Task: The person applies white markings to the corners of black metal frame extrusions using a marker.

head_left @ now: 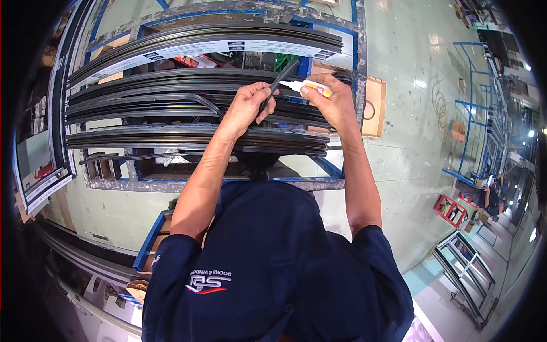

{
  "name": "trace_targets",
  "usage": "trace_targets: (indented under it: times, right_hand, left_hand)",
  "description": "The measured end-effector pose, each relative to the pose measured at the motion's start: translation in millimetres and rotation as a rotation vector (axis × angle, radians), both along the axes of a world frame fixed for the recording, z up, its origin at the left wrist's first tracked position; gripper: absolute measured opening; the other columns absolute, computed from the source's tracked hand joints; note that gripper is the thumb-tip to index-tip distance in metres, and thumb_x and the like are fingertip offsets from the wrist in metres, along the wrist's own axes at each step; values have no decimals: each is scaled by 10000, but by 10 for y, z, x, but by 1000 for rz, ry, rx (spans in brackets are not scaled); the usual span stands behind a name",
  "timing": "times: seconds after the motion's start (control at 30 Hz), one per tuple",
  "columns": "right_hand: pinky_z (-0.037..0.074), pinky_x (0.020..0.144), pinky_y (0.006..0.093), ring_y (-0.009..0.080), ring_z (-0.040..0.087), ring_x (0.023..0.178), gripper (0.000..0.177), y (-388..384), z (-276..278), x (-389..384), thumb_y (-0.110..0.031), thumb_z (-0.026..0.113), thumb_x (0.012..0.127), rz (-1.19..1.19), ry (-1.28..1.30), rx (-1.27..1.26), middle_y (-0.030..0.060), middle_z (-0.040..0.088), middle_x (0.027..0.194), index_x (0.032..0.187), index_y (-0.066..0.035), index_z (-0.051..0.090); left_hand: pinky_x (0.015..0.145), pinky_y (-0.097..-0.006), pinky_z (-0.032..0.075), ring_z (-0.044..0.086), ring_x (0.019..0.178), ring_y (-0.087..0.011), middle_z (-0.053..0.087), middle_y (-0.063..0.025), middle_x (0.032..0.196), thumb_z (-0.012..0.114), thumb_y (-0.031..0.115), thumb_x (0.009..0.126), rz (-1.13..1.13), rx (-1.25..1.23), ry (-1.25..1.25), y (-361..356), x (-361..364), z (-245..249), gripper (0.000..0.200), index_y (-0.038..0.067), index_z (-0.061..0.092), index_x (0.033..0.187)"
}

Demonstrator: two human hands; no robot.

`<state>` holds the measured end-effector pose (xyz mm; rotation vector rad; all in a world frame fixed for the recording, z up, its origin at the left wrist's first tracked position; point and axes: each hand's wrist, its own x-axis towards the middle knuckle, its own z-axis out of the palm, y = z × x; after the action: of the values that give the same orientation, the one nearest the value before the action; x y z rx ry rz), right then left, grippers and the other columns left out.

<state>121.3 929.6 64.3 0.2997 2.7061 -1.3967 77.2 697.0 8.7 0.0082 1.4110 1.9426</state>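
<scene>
My left hand [250, 104] pinches a black rubber strip [286, 70], whose free end sticks up and to the right. A small white glue bottle [317, 88] with a yellow and red label is gripped in my right hand [336, 101]. Its thin nozzle points left at the strip, close to my left fingers; whether it touches cannot be made out. Below both hands lie long dark metal profiles [154, 137], side by side across a blue-edged rack. A bent black strip [196, 99] rests over them, left of my left hand.
The rack's frame [360, 62] runs along the right of the profiles, with a cardboard box [374, 108] beyond it. A blue-edged tray [149, 242] is near my left elbow. Farther right are a red crate [450, 210], a window frame [464, 268] and another person [494, 196].
</scene>
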Motion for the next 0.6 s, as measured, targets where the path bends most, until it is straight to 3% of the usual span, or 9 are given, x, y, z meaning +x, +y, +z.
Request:
trace_targets:
  times: [0.2,0.6]
  right_hand:
    - [553,779,303,164,709,849,336,-24,55,-29,-248,837,861,-83,35,-117,125,768,933,1082,-7,761]
    - [557,799,306,180,709,845,341,92,65,-127,-237,841,861,-89,190,-65,130,760,955,1090,3,764]
  left_hand:
    - [437,-237,367,489,491,-82,636,-45,698,482,181,1085,-2,7,2,-8,3,-3,267,-15,664,1082]
    - [422,-232,367,473,484,-85,611,-27,705,497,164,1067,2,53,-39,-47,-14,5,250,-18,665,1101]
